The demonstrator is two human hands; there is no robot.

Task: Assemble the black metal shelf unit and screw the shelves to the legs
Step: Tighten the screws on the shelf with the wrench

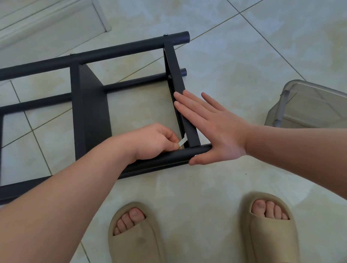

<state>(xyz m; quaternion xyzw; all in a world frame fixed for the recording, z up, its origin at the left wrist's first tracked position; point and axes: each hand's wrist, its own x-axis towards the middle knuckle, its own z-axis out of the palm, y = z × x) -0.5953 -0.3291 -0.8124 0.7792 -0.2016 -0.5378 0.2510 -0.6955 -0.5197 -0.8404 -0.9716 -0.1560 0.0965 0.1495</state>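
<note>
The black shelf unit (89,112) is lying on its side on the tiled floor (246,53), in front of the person's feet, and it is running out of the picture at the left. Its near leg (161,159), a round black tube, is lying closest to the person. The far leg (23,69) is lying parallel to it, further away. The end shelf (175,68) is standing on its edge between these two legs, close to their right ends. A small screw (165,34) is showing on the far leg just where this shelf is meeting it.

The left hand (151,141) is reaching over the near leg into the inner corner where the end shelf is joining that leg. Its fingers are curled and are pinching a small tool (182,141), pale and flat, whose tip is pointing into the corner. What the tip is touching, I cannot tell.

The right hand (215,129) is lying flat, grasping nothing. Its straight fingers are resting along the upper edge of the end shelf, and its thumb is touching the right end of the near leg.

The person is wearing beige slippers (135,245) and is standing near the near leg. A grey see-through plastic box (321,104) is standing on the floor at the right, apart from the shelf unit. A white door frame (28,24) is crossing the upper left corner.
</note>
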